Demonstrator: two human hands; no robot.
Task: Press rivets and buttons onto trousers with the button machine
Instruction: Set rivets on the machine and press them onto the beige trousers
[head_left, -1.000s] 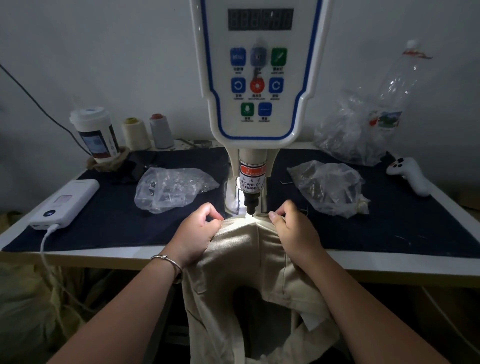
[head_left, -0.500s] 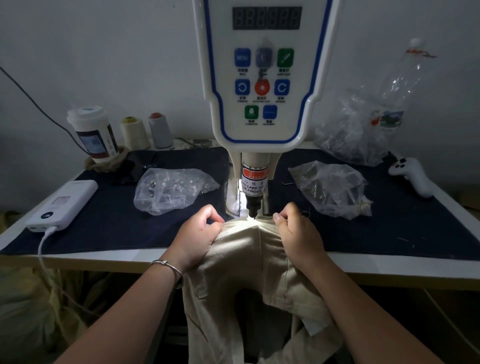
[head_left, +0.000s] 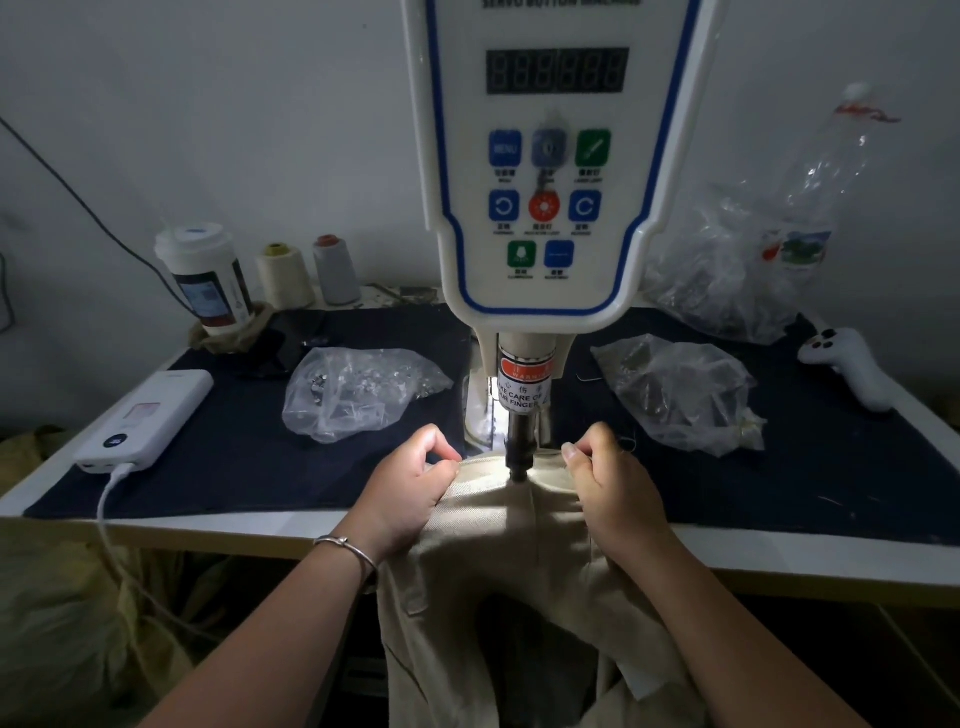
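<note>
Punch (head_left: 519, 457) now down on trousers (head_left: 498, 525) waistband vs. earlier, left hand (head_left: 410, 483) & right hand (head_left: 608, 478) pinching fabric taut; one fastener mid-press, others prob. left.

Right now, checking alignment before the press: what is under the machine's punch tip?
The lit waistband of the beige trousers lies under the punch tip, held by the left hand and right hand. The fabric covers whatever lies beneath it.

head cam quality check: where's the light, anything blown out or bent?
Head view: dim overall, one hot spot from the machine lamp on the trousers under the punch, near clipping; left hand and right hand lit on their inner sides; table edges bow from wide-angle distortion; panel labels soft.
</note>
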